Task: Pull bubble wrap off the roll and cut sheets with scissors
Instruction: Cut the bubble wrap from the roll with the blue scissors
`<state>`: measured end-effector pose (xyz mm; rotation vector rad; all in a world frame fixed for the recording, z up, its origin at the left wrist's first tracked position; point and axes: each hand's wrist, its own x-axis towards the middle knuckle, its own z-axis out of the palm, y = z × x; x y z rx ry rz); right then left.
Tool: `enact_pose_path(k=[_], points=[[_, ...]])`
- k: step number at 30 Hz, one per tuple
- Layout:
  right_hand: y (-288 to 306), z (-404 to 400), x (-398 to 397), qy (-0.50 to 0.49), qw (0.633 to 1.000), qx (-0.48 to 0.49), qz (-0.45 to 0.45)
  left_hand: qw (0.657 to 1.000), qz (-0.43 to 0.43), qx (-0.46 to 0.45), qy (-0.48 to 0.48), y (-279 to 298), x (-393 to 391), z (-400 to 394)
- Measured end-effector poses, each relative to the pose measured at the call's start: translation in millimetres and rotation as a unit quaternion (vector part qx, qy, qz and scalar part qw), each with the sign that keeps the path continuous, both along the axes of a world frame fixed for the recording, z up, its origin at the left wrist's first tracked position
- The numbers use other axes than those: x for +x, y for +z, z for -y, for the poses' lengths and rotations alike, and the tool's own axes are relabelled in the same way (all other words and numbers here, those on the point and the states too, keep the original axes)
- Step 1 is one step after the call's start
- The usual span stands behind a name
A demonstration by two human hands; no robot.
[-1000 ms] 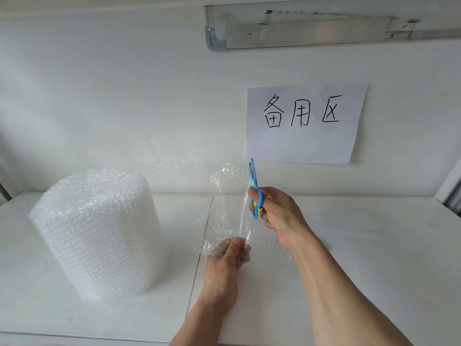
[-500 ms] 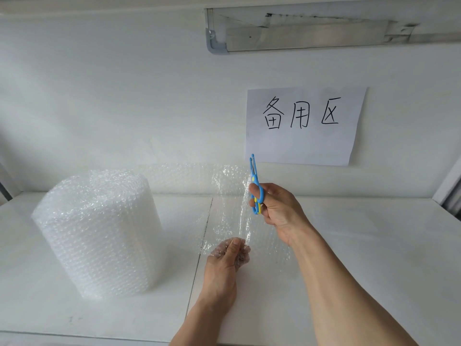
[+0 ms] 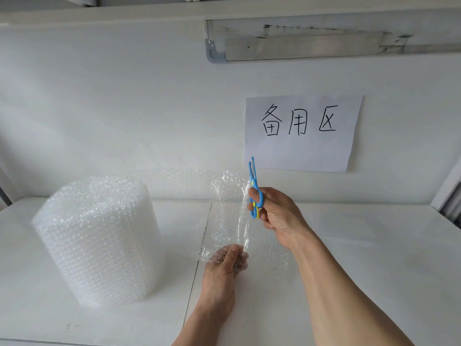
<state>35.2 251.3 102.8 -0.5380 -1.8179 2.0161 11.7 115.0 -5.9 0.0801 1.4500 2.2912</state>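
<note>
Head camera view shows the cut running up through the pulled-out bubble wrap sheet (image 3: 232, 221), and doing it well probably means keeping that film taut while the blades work straight up the line, since slack bubble film tends to fold between blades and tear rather than shear. The left hand (image 3: 225, 264) sits low and near the body, palm turned inward, fingers and thumb pinching the bottom edge of the sheet so it hangs stretched above the white table (image 3: 374, 245). The right hand (image 3: 277, 213) is raised higher and farther out, wrist bent back, thumb and fingers curled through the loops of the blue and yellow scissors (image 3: 254, 193), whose blades point almost straight up and look nearly closed near the sheet's upper edge. From there the sheet trails left along the back wall to the bubble wrap roll (image 3: 97, 240), which stands upright on the table well apart from both hands. Short, full snips and a steady downward pull from the lower hand would likely keep the edge clean. A paper sign (image 3: 303, 132) with handwritten characters hangs on the wall behind.
</note>
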Motion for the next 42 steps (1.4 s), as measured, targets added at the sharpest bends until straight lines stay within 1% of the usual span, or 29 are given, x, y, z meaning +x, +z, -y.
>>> enact_pose_path(k=[4, 7, 10, 14, 17, 21, 23, 27, 33, 35, 37, 39, 42], points=[[4, -5, -1, -0.015, 1.000, 0.006, -0.007, 1.000, -0.008, 0.001, -0.008, -2, -1, 1], [8, -8, -1, -0.006, 1.000, 0.000, -0.005, 1.000, -0.009, -0.002, -0.006, -4, -2, 0], [1, -6, 4, 0.018, 0.999, -0.001, 0.028, 1.000, -0.008, -0.001, -0.002, -4, -3, -1], [-17, -7, 20, 0.018, 0.999, -0.009, 0.048, 1.000, -0.015, -0.001, 0.003, -3, -2, -1], [-24, -14, 36, 0.027, 0.997, 0.009, 0.066, 1.000, -0.020, -0.003, 0.004, -3, -1, 0], [-32, -24, 61, 0.067, 0.993, 0.038, 0.093, 1.000, -0.023, -0.005, 0.008, -2, -1, -1], [-35, -28, 71, 0.063, 0.992, 0.049, 0.094, 1.000, -0.023, -0.004, 0.013, -2, -1, -2], [-44, -36, 90, 0.023, 0.994, 0.059, 0.087, 0.999, -0.028, -0.006, 0.016, -1, 2, -3], [-60, -49, 113, 0.062, 0.987, 0.060, 0.138, 0.999, -0.024, -0.015, 0.025, 2, 3, -6], [-68, -54, 116, 0.041, 0.983, 0.088, 0.156, 0.999, -0.021, -0.022, 0.032, 3, 3, -7], [-78, -62, 117, -0.027, 0.975, 0.141, 0.172, 0.999, -0.021, -0.033, 0.037, 4, 4, -9], [-84, -69, 120, -0.072, 0.962, 0.182, 0.191, 0.998, -0.019, -0.041, 0.042, 4, 3, -11], [-88, -78, 124, -0.059, 0.942, 0.231, 0.238, 0.998, -0.016, -0.048, 0.044, 3, 2, -11]])
